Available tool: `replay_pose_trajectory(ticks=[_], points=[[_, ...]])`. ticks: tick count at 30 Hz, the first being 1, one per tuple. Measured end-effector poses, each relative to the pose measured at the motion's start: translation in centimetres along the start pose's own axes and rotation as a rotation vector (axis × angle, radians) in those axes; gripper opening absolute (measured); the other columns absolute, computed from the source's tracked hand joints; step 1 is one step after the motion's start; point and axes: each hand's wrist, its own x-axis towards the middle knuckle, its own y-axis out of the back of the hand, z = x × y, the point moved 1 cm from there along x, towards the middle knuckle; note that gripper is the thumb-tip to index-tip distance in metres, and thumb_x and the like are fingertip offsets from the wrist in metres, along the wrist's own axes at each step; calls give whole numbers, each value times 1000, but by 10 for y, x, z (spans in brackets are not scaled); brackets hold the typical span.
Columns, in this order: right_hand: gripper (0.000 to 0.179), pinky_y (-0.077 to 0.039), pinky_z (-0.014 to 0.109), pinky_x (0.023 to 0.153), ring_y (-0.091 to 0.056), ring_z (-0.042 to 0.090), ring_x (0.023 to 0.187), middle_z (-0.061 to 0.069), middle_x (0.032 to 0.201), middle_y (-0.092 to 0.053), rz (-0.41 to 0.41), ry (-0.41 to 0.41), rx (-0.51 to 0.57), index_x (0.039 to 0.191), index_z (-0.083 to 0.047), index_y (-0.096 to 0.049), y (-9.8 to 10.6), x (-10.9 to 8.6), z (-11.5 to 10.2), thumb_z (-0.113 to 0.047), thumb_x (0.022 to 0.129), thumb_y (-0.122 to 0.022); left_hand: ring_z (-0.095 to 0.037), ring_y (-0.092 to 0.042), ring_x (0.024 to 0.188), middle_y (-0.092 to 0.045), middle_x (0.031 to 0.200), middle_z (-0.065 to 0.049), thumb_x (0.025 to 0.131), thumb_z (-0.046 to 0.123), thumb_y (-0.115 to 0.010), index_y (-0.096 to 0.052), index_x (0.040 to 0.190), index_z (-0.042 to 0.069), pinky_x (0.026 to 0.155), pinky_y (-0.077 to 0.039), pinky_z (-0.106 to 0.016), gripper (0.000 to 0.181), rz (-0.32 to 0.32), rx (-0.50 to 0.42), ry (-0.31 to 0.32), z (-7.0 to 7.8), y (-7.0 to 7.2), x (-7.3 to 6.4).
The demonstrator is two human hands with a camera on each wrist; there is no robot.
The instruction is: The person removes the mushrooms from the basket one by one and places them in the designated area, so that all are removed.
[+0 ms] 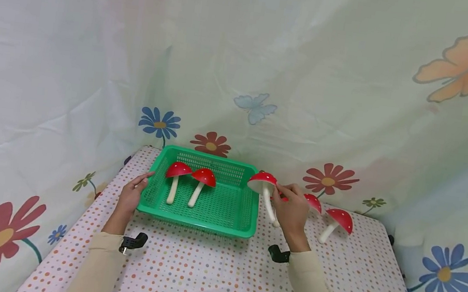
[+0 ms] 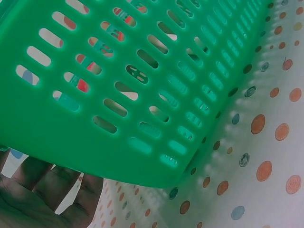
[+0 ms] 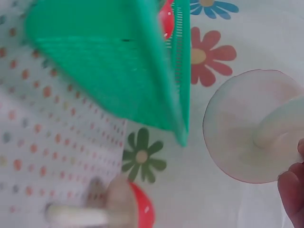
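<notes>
Two toy mushrooms with red, white-dotted caps and pale stems, a left one [image 1: 174, 185] and a right one [image 1: 201, 183], lie side by side in a green plastic basket [image 1: 206, 227]. My left hand [image 1: 129, 196] holds the basket's left rim; in the left wrist view its fingers [image 2: 57, 185] pass behind the rim and the thumb is hidden. By the basket's right end, my right hand [image 1: 293, 211] pinches another toy mushroom [image 1: 263, 179] at the cap's edge, above the table. The right wrist view shows this cap's pale underside [image 3: 237, 128].
To the right, a toy mushroom [image 1: 339, 220] lies on the dotted tablecloth [image 1: 200, 278], with another red cap [image 1: 313, 202] beside it. More red and a stem end show partly behind my right hand. A flowered cloth backdrop [image 1: 309, 101] hangs behind the table.
</notes>
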Motion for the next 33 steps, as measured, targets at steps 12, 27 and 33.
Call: replay_pose_trajectory(ticks=[12,27,33], points=[[14,-55,34,52,-67,21,60,12,78,-67,18,28,-100,86,4,-78,22,-55,35,0,73,-82,-31,-14,153,-25,164,-4,106,37,-41,-47,148,19,123,-12,-56,46,4,-15,27,2,7,-1],[22,-47,26,46,-64,15,62,5,79,-63,-122,41,-193,88,-3,-79,11,-119,42,-5,68,-89,-31,-16,153,-27,163,-5,106,37,-42,-49,146,18,123,-13,-55,46,-3,-14,-12,-1,2,-1],[28,-49,27,47,-64,19,66,7,84,-63,-201,-7,-180,93,-5,-76,20,-123,32,-8,69,-89,-29,-15,153,-26,163,-4,106,37,-42,-48,147,19,124,-12,-54,46,-10,-9,-8,2,2,0]])
